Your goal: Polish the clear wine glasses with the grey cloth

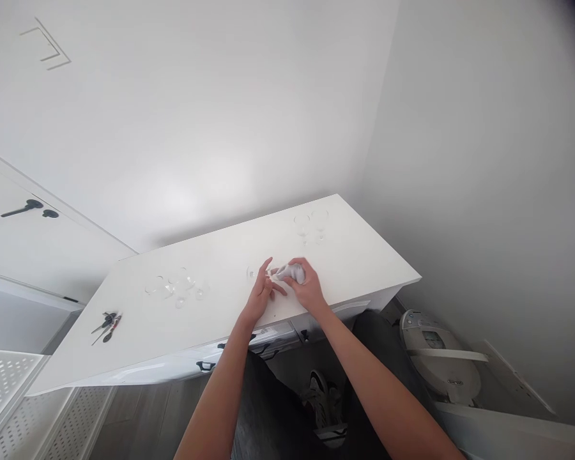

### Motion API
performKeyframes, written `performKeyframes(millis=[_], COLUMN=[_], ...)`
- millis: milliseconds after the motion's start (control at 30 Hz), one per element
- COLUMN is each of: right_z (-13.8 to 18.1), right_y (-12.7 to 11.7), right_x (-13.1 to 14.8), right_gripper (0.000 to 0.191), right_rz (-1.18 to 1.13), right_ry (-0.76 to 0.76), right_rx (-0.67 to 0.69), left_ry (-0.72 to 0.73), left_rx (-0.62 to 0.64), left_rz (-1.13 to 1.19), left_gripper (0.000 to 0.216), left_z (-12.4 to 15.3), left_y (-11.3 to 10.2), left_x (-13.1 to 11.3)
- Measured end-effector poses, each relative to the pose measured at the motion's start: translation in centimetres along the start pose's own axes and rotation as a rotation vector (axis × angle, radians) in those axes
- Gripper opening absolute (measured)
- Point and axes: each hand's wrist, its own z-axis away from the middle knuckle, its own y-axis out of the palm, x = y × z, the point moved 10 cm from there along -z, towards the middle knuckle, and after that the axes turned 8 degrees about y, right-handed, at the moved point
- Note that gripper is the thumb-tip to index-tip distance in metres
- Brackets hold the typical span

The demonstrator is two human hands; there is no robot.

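My left hand [261,291] rests on a clear wine glass [253,273] lying or standing near the front of the white dresser top [220,332], fingers curled round it. My right hand [306,284] is closed on a white cloth [291,273], pressed against the same glass. Both hands meet near the middle of the top's front edge. Two clear wine glasses [310,225] stand at the far right of the top. Several more clear glasses [175,287] stand to the left.
A bunch of keys [106,323] lies at the dresser top's left end. A white door with a black handle [27,207] is at the left. A white round appliance [438,358] sits on the floor at the right. Perforated white shelving [4,383] is bottom left.
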Motion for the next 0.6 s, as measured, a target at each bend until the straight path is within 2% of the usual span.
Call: performKeyframes(millis=[100, 167, 267, 333, 400, 467, 533, 600], right_z=[0.4, 0.7, 0.8, 0.3, -0.3, -0.7, -0.9, -1.0], right_y=[-3.4, -4.9, -6.0, -5.4, -3.5, -1.6, -0.5, -0.7], right_x=[-0.1, 0.3, 1.7, 2.5, 3.1, 3.6, 4.0, 4.2], right_gripper=[0.037, 0.036, 0.03, 0.028, 0.026, 0.025, 0.026, 0.028], right_rz=[-0.058, -0.036, 0.037, 0.102, 0.154, 0.164, 0.143, 0.117], right_ry=[-0.016, -0.033, -0.062, -0.066, -0.067, -0.086, -0.106, -0.108], right_rx=[-0.226, -0.291, -0.301, -0.219, -0.071, 0.05, 0.084, 0.022], left_ry=[-0.013, -0.021, -0.002, 0.054, 0.134, 0.184, 0.147, 0.059], left_rx=[-0.033, -0.098, -0.329, -0.448, -0.405, -0.256, -0.132, -0.066], left_rz=[0.039, -0.048, -0.242, -0.352, -0.441, -0.507, -0.535, -0.526], left_gripper=[0.066, 0.051, 0.039, 0.034, 0.035, 0.037, 0.026, 0.029], left_z=[0.3, 0.6, 1.3, 1.8, 1.4, 0.7, 0.3, 0.3], left_y=[-0.3, -1.3, -4.0, -5.2, -4.6, -3.0, -1.7, -1.2], left_x=[0.1, 0.3, -0.3, -1.3, -2.3, -2.7, -2.0, -0.8])
